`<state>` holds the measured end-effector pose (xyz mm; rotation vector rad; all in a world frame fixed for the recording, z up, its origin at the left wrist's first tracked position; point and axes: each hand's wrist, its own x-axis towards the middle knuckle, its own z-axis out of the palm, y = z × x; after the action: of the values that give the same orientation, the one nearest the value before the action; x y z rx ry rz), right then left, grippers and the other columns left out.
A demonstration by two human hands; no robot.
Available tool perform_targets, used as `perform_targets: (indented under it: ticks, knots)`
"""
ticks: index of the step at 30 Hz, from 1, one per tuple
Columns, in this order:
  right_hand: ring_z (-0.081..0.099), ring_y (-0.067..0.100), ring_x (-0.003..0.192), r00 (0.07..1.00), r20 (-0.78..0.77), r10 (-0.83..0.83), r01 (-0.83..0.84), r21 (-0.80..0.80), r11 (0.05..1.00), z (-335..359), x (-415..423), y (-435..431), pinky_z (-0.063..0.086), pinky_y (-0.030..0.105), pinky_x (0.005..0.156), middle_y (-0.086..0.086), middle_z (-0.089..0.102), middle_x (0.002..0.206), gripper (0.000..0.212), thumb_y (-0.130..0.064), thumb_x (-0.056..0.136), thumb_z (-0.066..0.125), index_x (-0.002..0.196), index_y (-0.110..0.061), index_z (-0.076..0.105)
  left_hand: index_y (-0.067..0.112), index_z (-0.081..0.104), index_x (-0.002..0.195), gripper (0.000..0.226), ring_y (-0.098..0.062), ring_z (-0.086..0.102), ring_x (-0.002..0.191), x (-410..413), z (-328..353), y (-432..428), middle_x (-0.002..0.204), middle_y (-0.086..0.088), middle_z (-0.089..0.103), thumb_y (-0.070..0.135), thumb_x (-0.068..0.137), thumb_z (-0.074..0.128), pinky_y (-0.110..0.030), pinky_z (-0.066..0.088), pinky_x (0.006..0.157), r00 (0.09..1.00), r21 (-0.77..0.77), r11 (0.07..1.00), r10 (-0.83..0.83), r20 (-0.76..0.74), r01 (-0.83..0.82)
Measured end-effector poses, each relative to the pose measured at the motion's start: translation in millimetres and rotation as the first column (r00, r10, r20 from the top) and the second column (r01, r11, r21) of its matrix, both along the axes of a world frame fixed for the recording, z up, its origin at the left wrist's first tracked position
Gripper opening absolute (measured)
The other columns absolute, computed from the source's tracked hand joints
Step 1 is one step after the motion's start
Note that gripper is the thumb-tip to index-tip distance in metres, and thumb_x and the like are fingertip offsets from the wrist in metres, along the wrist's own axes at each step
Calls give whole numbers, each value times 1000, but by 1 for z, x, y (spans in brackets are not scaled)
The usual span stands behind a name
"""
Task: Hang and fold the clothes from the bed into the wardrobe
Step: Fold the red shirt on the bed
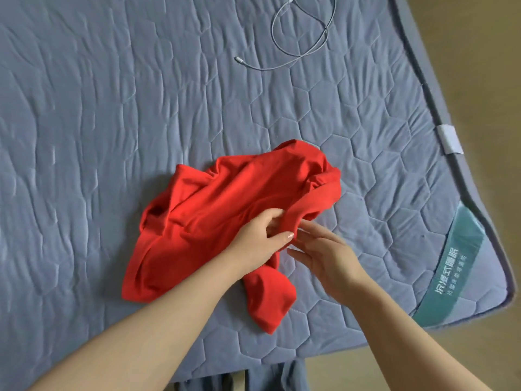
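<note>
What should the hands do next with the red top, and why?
Probably the right hand should grab the edge beside the left hand, so both can spread the red top flat. It lies crumpled on the bed, only the left hand pinches it, and the right hand is open beside it.

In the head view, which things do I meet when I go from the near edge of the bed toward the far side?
dark grey fabric → red garment → grey cable. The left hand and right hand overlap the garment, so I leave them out of the order.
</note>
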<state>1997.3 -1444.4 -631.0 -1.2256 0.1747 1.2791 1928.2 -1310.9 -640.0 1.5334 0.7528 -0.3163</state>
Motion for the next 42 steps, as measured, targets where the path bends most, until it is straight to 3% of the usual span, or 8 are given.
perform_targets:
  ticks: [8,15,19,25,28,31,36,42]
  knots:
    - [68,7,89,999,19,51,-51,50,997,4,-4,9,54,18,72,-6,73,95,54,21,84,29,101,-15,65,18,58,94,31,5,63,77,-16,8,9,82,10,67,-11,84,53,-10,48,70,978,-261,949,199,67,-175]
    - [68,16,85,985,144,91,-81,-75,994,14,-25,26,57,23,66,-6,70,85,51,21,84,32,89,-18,64,19,57,81,20,1,57,67,-40,8,19,75,6,62,-1,86,58,-13,44,69,977,-10,978,211,39,-211]
    - [60,20,91,726,668,165,260,-489,833,13,-28,33,49,36,77,-5,51,98,30,-2,83,58,101,-23,49,13,50,78,18,-6,61,60,-50,18,31,64,4,63,-4,82,48,-17,49,62,904,-499,778,426,-27,-382]
    - [37,31,120,397,653,645,18,-708,706,24,-30,57,29,33,97,4,38,140,41,-19,78,66,117,-27,61,16,55,82,29,-6,55,53,-66,55,53,69,1,59,-4,88,34,-18,43,51,871,-596,672,482,-97,-439]
    - [50,29,106,472,661,583,-30,-650,760,45,-38,74,40,37,87,1,58,109,26,-10,74,63,98,-20,59,23,53,87,17,-3,55,59,-77,83,66,78,1,55,12,78,62,-16,44,52,913,-448,814,408,-11,-370]
    - [53,28,77,585,691,425,8,-529,849,75,-46,89,47,38,67,-2,52,75,23,-1,73,54,83,-19,42,36,46,91,48,-11,51,74,-88,107,83,84,4,50,14,65,79,-25,43,67,998,105,993,58,-10,-56]
    - [39,20,71,513,820,252,154,-377,913,146,-55,110,24,28,55,-4,44,74,30,7,69,45,83,-18,36,26,39,91,34,-18,49,80,-93,168,104,88,8,47,4,72,57,-27,33,66,998,729,683,65,0,-44]
    - [40,-1,65,353,921,164,245,-260,934,244,-53,133,27,16,52,-4,43,92,39,8,72,42,100,-19,47,23,53,86,33,-28,53,93,-103,261,146,99,-2,51,-6,75,43,-31,35,64,984,898,424,174,41,-113]
